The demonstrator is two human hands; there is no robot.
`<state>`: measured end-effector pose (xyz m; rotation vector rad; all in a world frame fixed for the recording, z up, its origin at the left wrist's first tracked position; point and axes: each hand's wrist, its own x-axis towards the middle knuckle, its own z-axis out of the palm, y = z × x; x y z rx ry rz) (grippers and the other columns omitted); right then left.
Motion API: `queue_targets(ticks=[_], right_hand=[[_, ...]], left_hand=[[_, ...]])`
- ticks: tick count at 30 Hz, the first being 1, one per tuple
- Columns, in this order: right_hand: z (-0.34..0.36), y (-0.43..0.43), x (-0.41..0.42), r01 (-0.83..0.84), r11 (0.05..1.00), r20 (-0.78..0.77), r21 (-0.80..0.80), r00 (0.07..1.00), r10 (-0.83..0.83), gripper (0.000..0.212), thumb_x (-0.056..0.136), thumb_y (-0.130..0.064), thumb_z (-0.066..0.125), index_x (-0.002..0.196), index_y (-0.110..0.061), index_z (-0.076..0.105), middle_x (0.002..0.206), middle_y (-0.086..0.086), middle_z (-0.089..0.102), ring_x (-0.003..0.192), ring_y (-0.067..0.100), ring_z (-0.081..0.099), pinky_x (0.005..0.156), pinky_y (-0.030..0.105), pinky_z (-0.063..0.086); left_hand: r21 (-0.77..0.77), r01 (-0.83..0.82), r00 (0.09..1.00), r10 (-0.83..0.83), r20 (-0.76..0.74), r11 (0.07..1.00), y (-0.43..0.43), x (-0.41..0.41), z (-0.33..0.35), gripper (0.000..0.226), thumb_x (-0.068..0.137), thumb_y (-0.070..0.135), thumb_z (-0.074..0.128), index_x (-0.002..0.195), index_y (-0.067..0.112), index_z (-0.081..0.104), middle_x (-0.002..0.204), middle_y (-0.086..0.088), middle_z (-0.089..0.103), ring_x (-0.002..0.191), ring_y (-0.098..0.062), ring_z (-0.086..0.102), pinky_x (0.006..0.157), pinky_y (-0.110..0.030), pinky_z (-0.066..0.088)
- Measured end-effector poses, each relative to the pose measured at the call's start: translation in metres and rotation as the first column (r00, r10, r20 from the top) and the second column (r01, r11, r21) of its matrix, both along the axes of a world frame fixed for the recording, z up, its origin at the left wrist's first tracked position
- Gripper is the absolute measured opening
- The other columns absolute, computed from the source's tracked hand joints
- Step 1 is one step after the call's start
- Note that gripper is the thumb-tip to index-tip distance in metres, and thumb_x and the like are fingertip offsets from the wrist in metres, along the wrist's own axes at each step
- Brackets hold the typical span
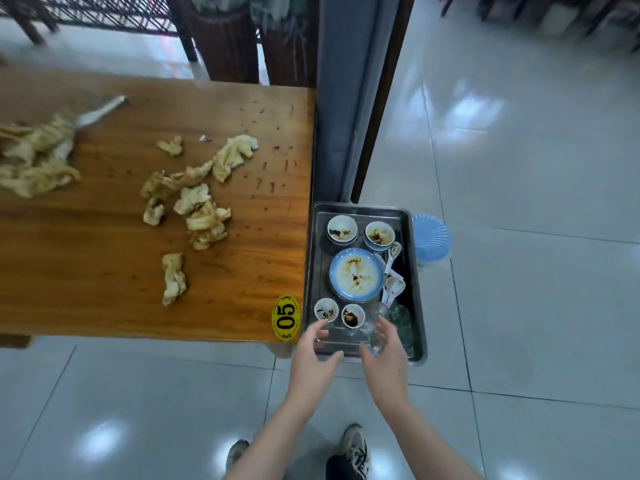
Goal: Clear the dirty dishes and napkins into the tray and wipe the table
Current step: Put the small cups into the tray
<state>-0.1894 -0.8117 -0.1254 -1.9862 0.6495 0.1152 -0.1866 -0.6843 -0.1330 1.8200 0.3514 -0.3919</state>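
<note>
- Steel tray (356, 206), head view, at 4 o'clock in the frame, just beside the right end of the table (104, 271). It seems to sit on a blue stool (431, 237), which shows past its far right corner.
- Tray load, all soiled: two bowls (342, 228) at 12 o'clock, plate (356, 273) in the centre, spoons (393, 271) at 3 o'clock, two cups (326, 309) at 7 o'clock.
- Right hand (384, 358): fingers curled round a clear glass (377, 327) at the tray's 6 o'clock, low over the tray. A green glass (401, 320) stands just beside it at 5 o'clock.
- Left hand (313, 355): fingers spread and loosely curved, nothing held that I can see. It is over the tray's 7 o'clock corner, fingertips near a cup. Contact with the rim: cannot tell.
- Napkins (194, 202): on the table, none in the tray. Clumps lie at 9 o'clock in the frame, with a larger heap at the left edge.
- Crumbs (273, 168) lie on the table's right end.
- Judgement: dishes about loaded; napkins and wiping not yet done.
- Risk 1: the glass knocks the green glass or a cup on set-down, because the near end is crowded.
- Risk 2: the tray tips if its near edge is pressed, should the stool support only its middle.
- Risk 3: napkins piled on the dishes could slide off the tray, since little floor space is free.
</note>
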Motion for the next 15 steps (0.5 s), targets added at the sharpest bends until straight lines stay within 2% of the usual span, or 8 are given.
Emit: queue_targets(ticks=[3,6,8,11,13,15], right_hand=[[0.033,0.010,0.006,-0.010,1.000,0.052,-0.014,0.999,0.011,0.056,0.082,0.003,0.065,0.132,-0.017,0.050,0.121,-0.002,0.060,0.115,0.015,0.054,0.099,0.029,0.042],[0.065,0.025,0.012,-0.031,0.999,0.081,-0.025,0.996,0.033,0.055,0.084,-0.001,0.066,0.135,-0.015,0.049,0.129,0.002,0.059,0.120,0.016,0.053,0.104,0.037,0.043],[0.084,0.040,0.015,-0.058,0.998,0.091,-0.032,0.994,0.061,0.056,0.085,-0.003,0.066,0.137,-0.016,0.048,0.132,0.000,0.057,0.122,0.016,0.051,0.105,0.039,0.042],[0.108,0.068,0.023,-0.091,0.995,0.136,-0.048,0.986,0.097,0.053,0.086,-0.004,0.065,0.135,-0.016,0.050,0.129,-0.003,0.058,0.120,0.014,0.052,0.102,0.032,0.043],[0.122,0.091,0.029,-0.125,0.990,0.173,-0.070,0.975,0.136,0.051,0.085,-0.004,0.067,0.131,-0.017,0.052,0.124,-0.003,0.059,0.116,0.013,0.053,0.095,0.025,0.042],[0.131,0.115,0.035,-0.159,0.984,0.209,-0.083,0.962,0.173,0.051,0.085,-0.004,0.067,0.131,-0.019,0.052,0.121,-0.003,0.060,0.112,0.010,0.053,0.095,0.025,0.042]], left_hand=[[-0.002,-0.032,0.998,0.032,0.052,0.999,0.016,0.007,0.037,0.052,0.080,0.006,0.074,0.120,0.032,0.052,0.105,0.009,0.061,0.096,-0.009,0.059,0.076,-0.011,0.046],[0.035,-0.066,0.992,0.062,0.113,0.997,0.040,0.015,0.072,0.052,0.080,0.011,0.076,0.121,0.033,0.052,0.103,0.012,0.060,0.089,-0.007,0.060,0.071,-0.011,0.045],[0.045,-0.090,0.986,0.082,0.146,0.995,0.061,0.019,0.092,0.051,0.081,0.014,0.076,0.123,0.032,0.052,0.106,0.010,0.061,0.092,-0.006,0.059,0.070,-0.011,0.044],[0.058,-0.120,0.976,0.107,0.190,0.991,0.099,0.022,0.116,0.051,0.083,0.014,0.074,0.125,0.031,0.051,0.110,0.008,0.061,0.095,-0.006,0.059,0.066,-0.009,0.043],[0.054,-0.155,0.968,0.141,0.209,0.986,0.128,0.023,0.127,0.050,0.084,0.015,0.073,0.126,0.031,0.051,0.111,0.008,0.061,0.096,-0.007,0.059,0.067,-0.009,0.043],[0.053,-0.180,0.963,0.165,0.212,0.982,0.159,0.023,0.134,0.049,0.085,0.017,0.072,0.126,0.032,0.051,0.112,0.009,0.060,0.099,-0.008,0.058,0.070,-0.010,0.043]])
